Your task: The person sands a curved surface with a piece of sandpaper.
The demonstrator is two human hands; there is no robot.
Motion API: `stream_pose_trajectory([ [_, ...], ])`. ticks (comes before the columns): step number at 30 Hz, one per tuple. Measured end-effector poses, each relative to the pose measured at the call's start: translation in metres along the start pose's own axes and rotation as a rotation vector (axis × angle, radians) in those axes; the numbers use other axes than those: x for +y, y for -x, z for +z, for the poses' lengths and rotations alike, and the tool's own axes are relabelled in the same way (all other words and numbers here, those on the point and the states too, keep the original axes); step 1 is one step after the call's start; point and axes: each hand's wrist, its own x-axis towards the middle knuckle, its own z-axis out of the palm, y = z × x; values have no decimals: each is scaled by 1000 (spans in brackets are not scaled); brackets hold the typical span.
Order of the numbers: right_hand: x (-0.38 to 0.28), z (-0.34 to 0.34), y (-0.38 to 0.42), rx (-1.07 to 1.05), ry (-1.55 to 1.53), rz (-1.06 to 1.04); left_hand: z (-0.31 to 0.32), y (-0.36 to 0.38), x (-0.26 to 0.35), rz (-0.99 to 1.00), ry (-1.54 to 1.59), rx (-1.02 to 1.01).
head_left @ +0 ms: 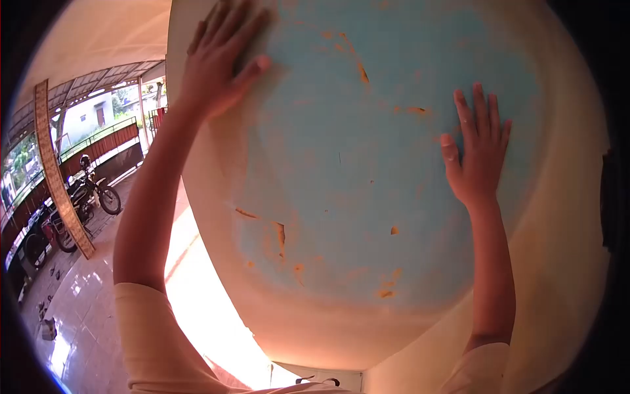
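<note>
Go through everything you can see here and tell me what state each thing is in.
Left hand: open, fingers spread, fingertips blurred.
Right hand: open, fingers pointing up.
Blue wall patch: chipped, orange-brown spots showing.
Motorcycle: standing upright, nobody on it.
Floor: shiny, reflecting light.

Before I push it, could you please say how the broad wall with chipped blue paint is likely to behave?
The broad wall with chipped blue paint will probably feel rigid, as it looks like one fixed surface. Its coating seems fragile: small orange-brown chips show where paint appears broken away, so edges there might flake.
</note>
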Motion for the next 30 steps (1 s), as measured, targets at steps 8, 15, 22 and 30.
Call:
stream_pose_trajectory([
  [8, 0, 2, 1, 30, -15, -11, 7, 0, 71, 41, -81, 79],
  [15, 1, 3, 1, 49, -49, -8, 15, -49, 111, 416, 114, -4],
  [22, -19, -14, -33, 324, -566, -253, 36, -41, 147, 652, 267, 399],
  [30, -44, 0, -67, 37, -740, -423, 36, -38, 132, 528, 209, 423],
])
